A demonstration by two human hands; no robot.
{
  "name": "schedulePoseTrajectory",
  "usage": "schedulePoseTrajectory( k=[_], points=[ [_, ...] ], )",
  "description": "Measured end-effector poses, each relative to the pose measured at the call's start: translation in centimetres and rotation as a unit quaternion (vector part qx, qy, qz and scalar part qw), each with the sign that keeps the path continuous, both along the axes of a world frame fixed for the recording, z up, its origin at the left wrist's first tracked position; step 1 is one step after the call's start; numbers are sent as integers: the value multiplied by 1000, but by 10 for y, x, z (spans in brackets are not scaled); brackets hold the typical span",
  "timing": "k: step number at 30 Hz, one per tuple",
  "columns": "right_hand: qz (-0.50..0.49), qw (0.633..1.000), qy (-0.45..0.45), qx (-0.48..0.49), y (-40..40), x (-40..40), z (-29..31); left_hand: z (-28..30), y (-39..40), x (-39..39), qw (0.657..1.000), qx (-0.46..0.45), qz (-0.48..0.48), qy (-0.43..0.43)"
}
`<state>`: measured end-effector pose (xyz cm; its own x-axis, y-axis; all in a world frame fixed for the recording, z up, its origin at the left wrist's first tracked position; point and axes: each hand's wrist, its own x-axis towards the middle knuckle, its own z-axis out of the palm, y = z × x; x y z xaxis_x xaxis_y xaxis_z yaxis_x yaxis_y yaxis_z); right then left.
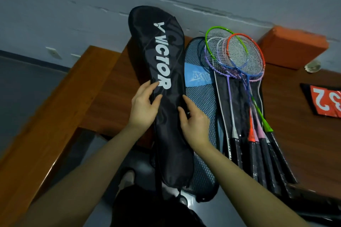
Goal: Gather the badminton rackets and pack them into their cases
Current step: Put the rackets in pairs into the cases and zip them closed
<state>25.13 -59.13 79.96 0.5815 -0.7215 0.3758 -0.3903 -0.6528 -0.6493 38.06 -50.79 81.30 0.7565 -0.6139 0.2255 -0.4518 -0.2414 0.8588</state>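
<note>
A long black racket case (pixel 167 57) with white VICTOR lettering lies lengthwise over the front of the wooden table (pixel 114 86). My left hand (pixel 144 105) grips its left edge and my right hand (pixel 193 121) grips its right edge, at the narrowing middle. To its right lies a blue mesh case (pixel 201 96), partly under the black one. Further right, several rackets (pixel 241 55) with green, orange, purple, pink and white frames lie stacked with heads overlapping and black handles fanned toward me, on another black case (pixel 235 97).
An orange box (pixel 291 46) stands at the back right of the table by the grey wall. A shuttlecock (pixel 312 66) lies beside it. A black and red numbered cloth (pixel 326 101) lies at the right edge. The table's front edge and the floor are below left.
</note>
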Motion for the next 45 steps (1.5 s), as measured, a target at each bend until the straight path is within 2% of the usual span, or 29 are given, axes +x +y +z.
schedulePoseTrajectory(
  k=[6, 13, 15, 17, 20, 23, 26, 28, 31, 36, 39, 45],
  points=[
    [-47, 987, 59, 145, 34, 75, -11, -13, 22, 86, 997, 49, -53, 27],
    [-70, 974, 56, 210, 60, 133, -38, -37, 47, 136, 992, 90, -83, 0],
    [-57, 977, 38, 201, 62, 144, -42, -41, 50, 148, 990, 88, -103, -23],
    [-50, 983, 67, 164, 67, 149, -47, -52, 56, 157, 983, 129, -128, -22],
    [-44, 974, 187, 121, 72, 148, -61, -71, 66, 165, 956, 232, -166, -62],
    [-54, 950, 299, 66, 70, 144, -71, -83, 73, 170, 916, 310, -199, -161],
    [-64, 949, 307, 34, 64, 144, -69, -80, 73, 171, 892, 329, -214, -224],
    [-57, 947, 311, 47, 59, 143, -63, -78, 69, 169, 889, 330, -221, -229],
    [-58, 957, 275, 71, 49, 133, -55, -68, 58, 158, 892, 313, -235, -226],
    [-116, 965, 224, 74, 18, 93, -42, -43, 21, 121, 903, 297, -229, -212],
    [-143, 957, 237, 84, -9, 64, -42, -38, -7, 99, 902, 273, -248, -226],
    [-110, 943, 298, 95, -49, 33, -62, -51, -69, 55, 877, 328, -293, -195]
  ],
)
